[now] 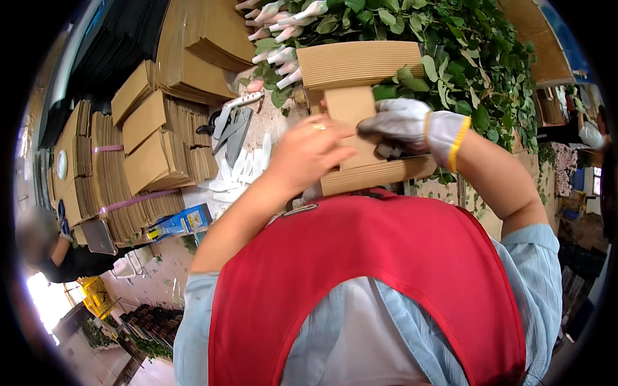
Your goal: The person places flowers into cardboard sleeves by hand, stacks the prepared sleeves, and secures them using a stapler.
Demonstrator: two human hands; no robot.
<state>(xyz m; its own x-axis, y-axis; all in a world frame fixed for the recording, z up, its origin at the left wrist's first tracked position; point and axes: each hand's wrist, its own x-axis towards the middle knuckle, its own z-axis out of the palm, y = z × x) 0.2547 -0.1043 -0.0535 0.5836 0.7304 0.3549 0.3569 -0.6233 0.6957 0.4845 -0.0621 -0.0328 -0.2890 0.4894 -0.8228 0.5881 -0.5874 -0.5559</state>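
Just above my red apron (373,238) stands a tan cardboard piece (351,106), its smooth middle strip running between two corrugated parts. A corrugated panel (360,63) forms its far side, and a ribbed strip (380,174) its near side. My bare left hand (313,153), a ring on one finger, reaches across the left side of the strip with fingers bent and apart. From the right, my right hand (409,127) in a grey-white glove with a yellow cuff closes its fingers on the strip. What lies inside or under the cardboard is mostly hidden.
Leafy green stems (470,71) crowd the far right, beside flower buds in white net sleeves (290,32). Stacked cardboard sheets (154,148) fill the left, near a grey tool (237,132), white strips (238,170) and a blue tape dispenser (183,222). Another person (48,241) is at far left.
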